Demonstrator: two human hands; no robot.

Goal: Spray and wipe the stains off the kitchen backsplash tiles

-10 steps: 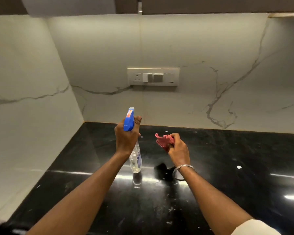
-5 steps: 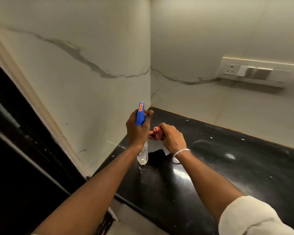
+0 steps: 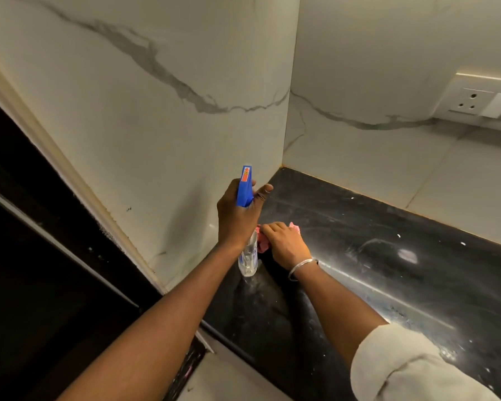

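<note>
the fingers point(image 3: 234, 189) of the left hand point(image 3: 237, 218) are curled tight around the neck of a spray bottle point(image 3: 248, 250), with the thumb point(image 3: 262, 192) stuck out to the right of the blue spray head point(image 3: 245, 186); the trigger finger itself is hidden behind the head, so whether it is pressing cannot be told. the bottle hangs upright below the fist, its clear body showing under the palm and its base just above the black countertop point(image 3: 388, 256). the nozzle points away toward the left marble-look tile wall point(image 3: 156, 140).

just beside it, the right hand point(image 3: 285, 244) has its fingers point(image 3: 269, 228) bunched and pressed together over a pink cloth point(image 3: 262, 244), which peeks out at both sides of the knuckles. this hand sits low, close to the bottle's body, near the counter surface; whether the cloth touches the counter is not clear. a thin metal bangle point(image 3: 301, 267) circles the right wrist, and a pale rolled sleeve point(image 3: 402, 369) covers the upper forearm.

the counter is glossy, with white specks and smears. the back tile wall point(image 3: 373, 68) meets the left one at a corner straight ahead of the hands, grey veins running across both. a white socket plate point(image 3: 480, 102) is mounted on the back wall at the far right.
</note>
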